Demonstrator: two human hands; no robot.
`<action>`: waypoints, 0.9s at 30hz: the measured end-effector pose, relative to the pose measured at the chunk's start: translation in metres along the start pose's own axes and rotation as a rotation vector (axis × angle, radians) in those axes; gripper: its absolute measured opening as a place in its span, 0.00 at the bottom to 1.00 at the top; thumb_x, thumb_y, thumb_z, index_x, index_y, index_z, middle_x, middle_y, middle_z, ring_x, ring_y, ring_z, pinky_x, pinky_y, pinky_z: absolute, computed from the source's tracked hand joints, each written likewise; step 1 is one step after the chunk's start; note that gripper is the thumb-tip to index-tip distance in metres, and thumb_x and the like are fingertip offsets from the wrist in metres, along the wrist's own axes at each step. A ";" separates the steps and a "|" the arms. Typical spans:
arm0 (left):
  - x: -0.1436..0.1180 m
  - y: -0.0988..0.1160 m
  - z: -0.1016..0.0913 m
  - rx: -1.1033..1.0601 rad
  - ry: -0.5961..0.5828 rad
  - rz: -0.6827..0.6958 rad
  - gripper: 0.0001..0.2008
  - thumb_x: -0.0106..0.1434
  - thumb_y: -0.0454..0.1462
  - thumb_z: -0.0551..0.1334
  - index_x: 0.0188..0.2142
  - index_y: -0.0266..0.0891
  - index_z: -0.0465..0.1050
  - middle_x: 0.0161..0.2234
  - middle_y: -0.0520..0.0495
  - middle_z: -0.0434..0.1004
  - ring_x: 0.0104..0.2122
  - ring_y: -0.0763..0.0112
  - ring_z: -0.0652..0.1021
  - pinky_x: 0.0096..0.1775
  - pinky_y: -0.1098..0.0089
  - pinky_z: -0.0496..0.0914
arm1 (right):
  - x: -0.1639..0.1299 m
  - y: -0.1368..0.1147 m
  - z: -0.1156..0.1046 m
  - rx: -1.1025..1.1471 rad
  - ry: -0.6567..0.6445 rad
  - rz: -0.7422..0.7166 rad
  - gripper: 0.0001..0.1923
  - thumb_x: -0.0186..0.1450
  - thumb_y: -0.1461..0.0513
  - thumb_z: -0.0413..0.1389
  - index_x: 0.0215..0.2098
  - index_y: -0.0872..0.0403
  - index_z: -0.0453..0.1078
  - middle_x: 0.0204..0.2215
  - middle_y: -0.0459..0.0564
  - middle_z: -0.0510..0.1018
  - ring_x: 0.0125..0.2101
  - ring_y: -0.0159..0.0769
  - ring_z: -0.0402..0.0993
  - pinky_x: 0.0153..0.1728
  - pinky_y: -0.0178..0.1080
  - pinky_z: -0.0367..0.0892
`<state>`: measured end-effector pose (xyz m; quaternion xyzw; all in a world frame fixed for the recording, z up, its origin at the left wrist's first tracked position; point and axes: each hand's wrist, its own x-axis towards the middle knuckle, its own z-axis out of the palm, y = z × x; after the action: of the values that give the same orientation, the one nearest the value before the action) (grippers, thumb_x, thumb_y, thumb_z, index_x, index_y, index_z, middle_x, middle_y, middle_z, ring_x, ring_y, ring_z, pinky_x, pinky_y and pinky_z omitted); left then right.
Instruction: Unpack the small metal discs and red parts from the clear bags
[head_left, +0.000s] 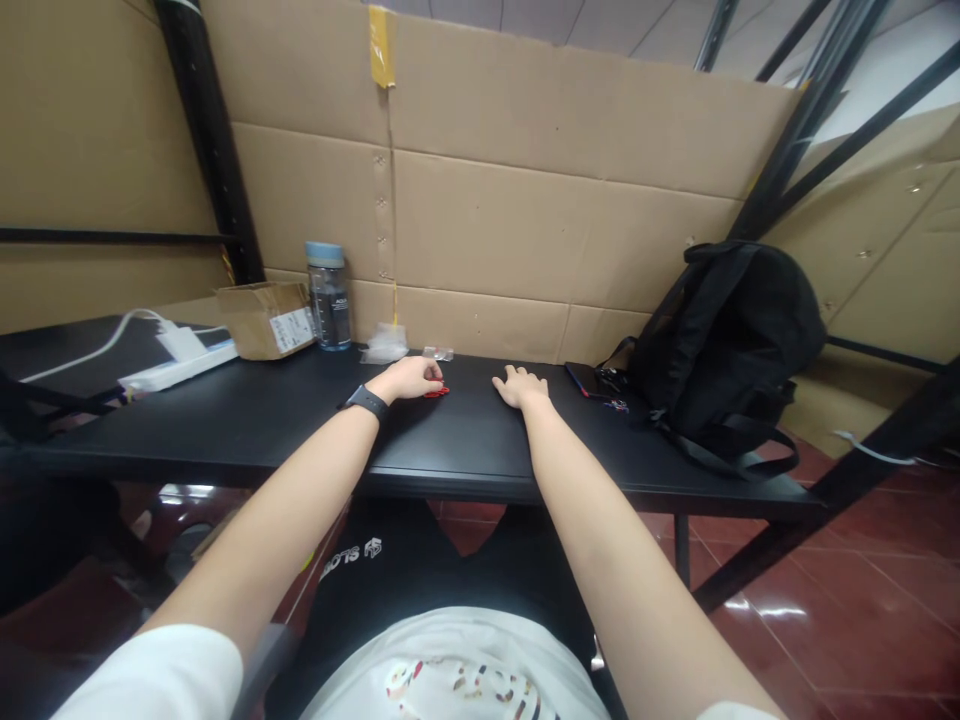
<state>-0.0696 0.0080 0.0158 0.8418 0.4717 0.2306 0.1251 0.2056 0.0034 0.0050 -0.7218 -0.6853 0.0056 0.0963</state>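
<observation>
My left hand (411,378), with a dark watch (367,401) on its wrist, rests on the black tabletop with its fingers curled in a pinch. At its fingertips is a small bright red thing (436,393), thin and string-like, partly hidden by the fingers; its kind is too small to make out. To the right, my right hand (521,386) lies palm down on the table with fingers spread and nothing in it. Just behind the left hand are a clear plastic bag (385,344) and a small clear packet (438,353).
A cardboard box (264,320), a water bottle (328,297) and a white power strip (178,366) stand at left on the black table (465,440). A black backpack (739,340) leans at right, beside small items (615,404). Cardboard (495,220) walls the back.
</observation>
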 end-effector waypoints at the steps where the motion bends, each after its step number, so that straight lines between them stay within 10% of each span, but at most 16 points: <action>1: 0.000 0.000 0.000 -0.004 0.006 0.004 0.17 0.55 0.47 0.66 0.40 0.40 0.79 0.38 0.45 0.84 0.35 0.63 0.81 0.38 0.70 0.72 | 0.000 0.000 0.000 0.002 0.006 0.000 0.35 0.72 0.44 0.42 0.69 0.53 0.58 0.66 0.64 0.64 0.62 0.61 0.63 0.60 0.62 0.54; 9: 0.001 0.004 -0.004 0.026 0.109 0.028 0.13 0.56 0.43 0.66 0.39 0.40 0.80 0.38 0.45 0.84 0.36 0.62 0.81 0.40 0.69 0.72 | -0.014 -0.031 0.007 -0.085 0.267 -0.186 0.25 0.71 0.59 0.47 0.65 0.54 0.64 0.68 0.62 0.61 0.68 0.56 0.52 0.65 0.67 0.41; 16: -0.002 0.025 -0.015 -0.111 0.608 -0.061 0.08 0.59 0.35 0.62 0.37 0.40 0.78 0.36 0.46 0.83 0.35 0.65 0.79 0.41 0.69 0.72 | 0.015 -0.074 0.022 0.104 -0.122 -0.327 0.35 0.68 0.65 0.47 0.73 0.43 0.51 0.74 0.48 0.50 0.70 0.52 0.51 0.65 0.69 0.45; 21: 0.004 0.031 -0.009 -0.152 0.667 -0.094 0.06 0.58 0.34 0.61 0.35 0.40 0.76 0.32 0.48 0.81 0.32 0.66 0.78 0.39 0.68 0.71 | 0.048 -0.092 0.024 0.146 -0.138 -0.403 0.40 0.68 0.66 0.47 0.74 0.35 0.41 0.75 0.45 0.46 0.71 0.49 0.48 0.65 0.70 0.42; 27: 0.004 0.033 -0.006 -0.244 0.711 -0.136 0.13 0.57 0.34 0.61 0.43 0.41 0.73 0.31 0.50 0.79 0.31 0.66 0.78 0.38 0.68 0.70 | 0.047 -0.096 0.016 0.115 -0.209 -0.325 0.31 0.71 0.55 0.46 0.72 0.43 0.53 0.70 0.51 0.61 0.69 0.51 0.56 0.65 0.63 0.50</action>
<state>-0.0467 -0.0055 0.0364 0.6552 0.5093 0.5539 0.0680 0.1113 0.0557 0.0094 -0.5906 -0.7976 0.1039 0.0653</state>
